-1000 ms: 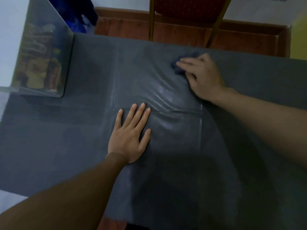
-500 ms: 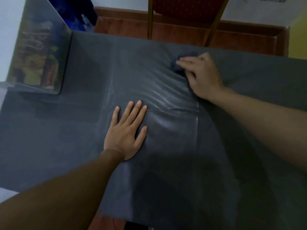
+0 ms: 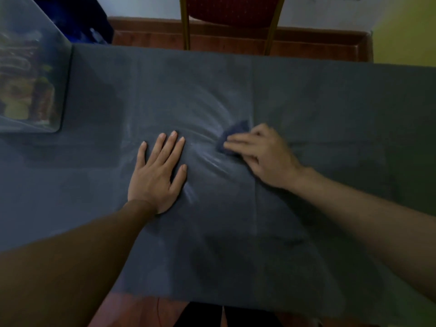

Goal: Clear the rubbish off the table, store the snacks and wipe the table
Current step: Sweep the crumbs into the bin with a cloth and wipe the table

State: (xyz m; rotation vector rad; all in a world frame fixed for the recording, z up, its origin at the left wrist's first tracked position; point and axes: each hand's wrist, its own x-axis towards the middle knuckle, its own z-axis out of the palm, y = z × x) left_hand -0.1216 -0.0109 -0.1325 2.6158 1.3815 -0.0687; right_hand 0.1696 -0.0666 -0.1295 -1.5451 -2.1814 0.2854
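Blue cloth [image 3: 233,134] under the right hand [image 3: 265,156]

Head cam feed is pretty dim and murky, with the colours washed blue-grey. The tablecloth [image 3: 212,95] picks up pale sheen streaks on its wrinkles between my view of the left hand [image 3: 157,175] and the right hand [image 3: 262,154]. The right hand is smeared with motion blur, while the left looks sharper. Both near forearms sit in heavy shadow. The plastic box [image 3: 30,79] at the left edge is soft, lens-stretched, and throws a dark patch to its right.
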